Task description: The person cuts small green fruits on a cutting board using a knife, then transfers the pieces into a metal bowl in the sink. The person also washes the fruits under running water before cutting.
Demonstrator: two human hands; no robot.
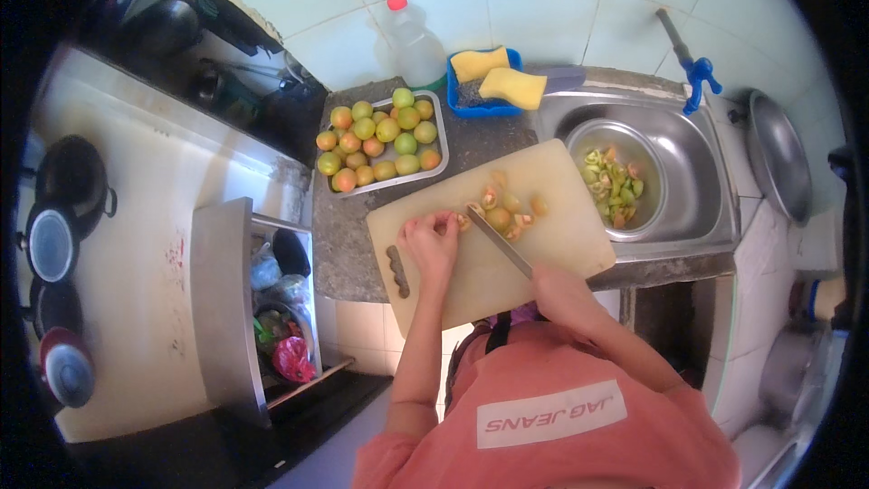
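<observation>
On a white plastic cutting board (492,285) lie several cut tomato pieces (510,212). My right hand (562,295) grips a kitchen knife (501,243) by its handle, the blade slanting up and left across the board. At the board's left part, my left hand (432,239) pinches a small tomato piece (464,222) in its fingertips, just left of the knife tip. Behind the board, a metal tray (442,142) holds many whole green and orange tomatoes (364,128). Chopped tomatoes (616,187) fill part of a metal bowl (655,156) to the right.
The bowl sits in a steel sink (699,183) beneath a blue faucet (698,81). Yellow sponges (514,87) rest in a blue plastic container (483,110) by the wall, beside a red-capped bottle (415,47). The board overhangs the concrete counter (346,238). An open drawer (231,312) is at left.
</observation>
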